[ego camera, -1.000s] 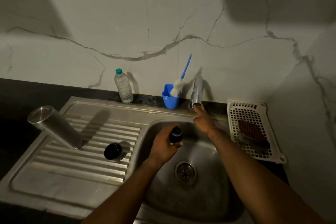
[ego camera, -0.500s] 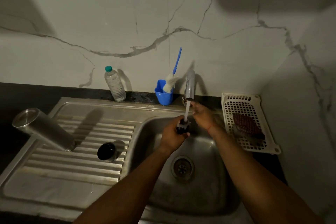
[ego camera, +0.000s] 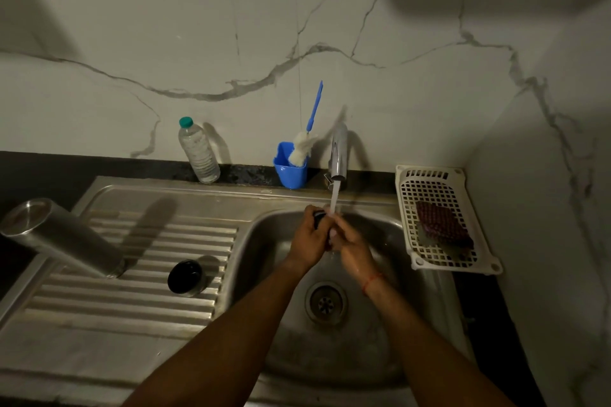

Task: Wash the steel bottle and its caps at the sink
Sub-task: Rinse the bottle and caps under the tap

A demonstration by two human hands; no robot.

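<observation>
Water runs from the chrome tap (ego camera: 339, 158) into the steel sink basin (ego camera: 370, 357). Under the stream my left hand (ego camera: 309, 241) grips a small black cap (ego camera: 319, 216), mostly hidden by the fingers. My right hand (ego camera: 352, 244) is against the cap from the right, fingers curled on it in the water. The steel bottle (ego camera: 62, 238) stands on the ribbed drainboard (ego camera: 132, 294) at the left. A second black cap (ego camera: 185, 277) sits on the drainboard near the basin's edge.
A clear plastic water bottle (ego camera: 198, 150) and a blue cup (ego camera: 291, 168) holding a bottle brush (ego camera: 305, 142) stand along the marble wall. A white plastic basket (ego camera: 444, 218) with a dark scrub pad (ego camera: 441, 225) sits right of the basin. The drain (ego camera: 325, 302) lies below my hands.
The tap was turned on and water now flows. My right hand left the tap lever and joined the left hand on the cap, which moved up under the stream.
</observation>
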